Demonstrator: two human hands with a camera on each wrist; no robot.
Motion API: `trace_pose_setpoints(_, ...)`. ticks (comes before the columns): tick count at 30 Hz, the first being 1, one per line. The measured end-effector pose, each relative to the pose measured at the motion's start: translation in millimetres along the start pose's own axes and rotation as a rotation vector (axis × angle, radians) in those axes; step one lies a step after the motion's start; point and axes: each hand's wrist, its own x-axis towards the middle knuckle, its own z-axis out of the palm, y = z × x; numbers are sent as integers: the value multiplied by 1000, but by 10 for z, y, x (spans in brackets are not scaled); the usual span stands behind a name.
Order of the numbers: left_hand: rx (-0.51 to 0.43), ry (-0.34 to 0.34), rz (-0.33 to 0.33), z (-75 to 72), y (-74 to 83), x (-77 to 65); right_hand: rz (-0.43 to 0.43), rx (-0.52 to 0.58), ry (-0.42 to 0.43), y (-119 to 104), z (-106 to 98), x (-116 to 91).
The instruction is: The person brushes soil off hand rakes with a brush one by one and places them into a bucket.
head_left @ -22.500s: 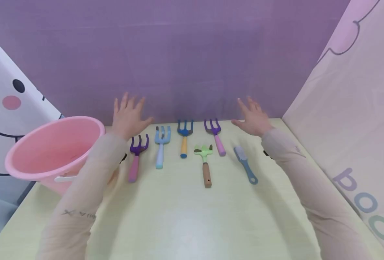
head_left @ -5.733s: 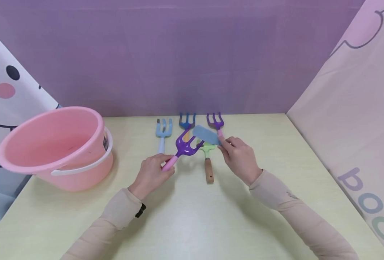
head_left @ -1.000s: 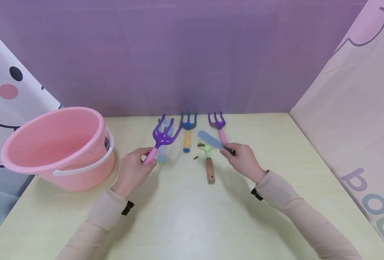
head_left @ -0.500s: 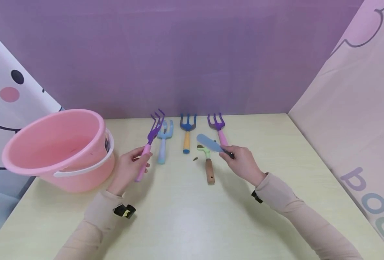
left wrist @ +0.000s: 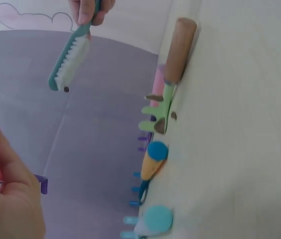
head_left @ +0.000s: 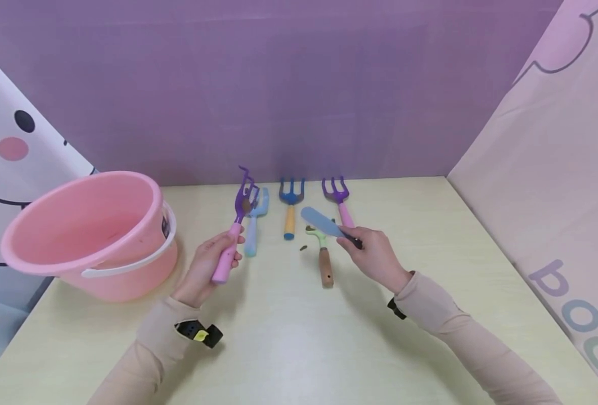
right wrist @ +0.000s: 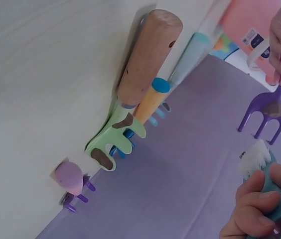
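My left hand [head_left: 205, 267] grips the pink handle of a purple garden hand fork [head_left: 226, 259], raised above the table. The fork is turned edge-on, and a brown patch shows on its head [right wrist: 272, 108]. My right hand [head_left: 377, 259] holds a blue brush [head_left: 321, 222] by its handle, apart from the fork. Its white bristles [right wrist: 256, 158] have a small dark bit on them. Under the brush lies a green hand fork [head_left: 326, 264] with a wooden handle and brown patches on its tines.
A light blue fork [head_left: 251, 236], a yellow-handled blue fork [head_left: 289, 219] and another purple fork [head_left: 336, 196] lie along the back. A small brown piece [head_left: 304, 247] lies beside the green fork. A pink bucket [head_left: 142, 270] stands at left; a purple backdrop [head_left: 299, 101] rises behind.
Over the last second my left hand has turned the purple fork from flat to edge-on, bringing its brown patch into view. The right hand with the brush has barely moved.
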Motion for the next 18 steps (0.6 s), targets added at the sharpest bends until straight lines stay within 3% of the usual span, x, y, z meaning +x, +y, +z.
trace_pose_setpoints(13,-374,-234,-153,138,-55,-63,-71,62,62,-83,102,-3)
trace_pose_setpoints(18,-478,-301,-177,206,-63,-74,-184,82,129,-140,220,22)
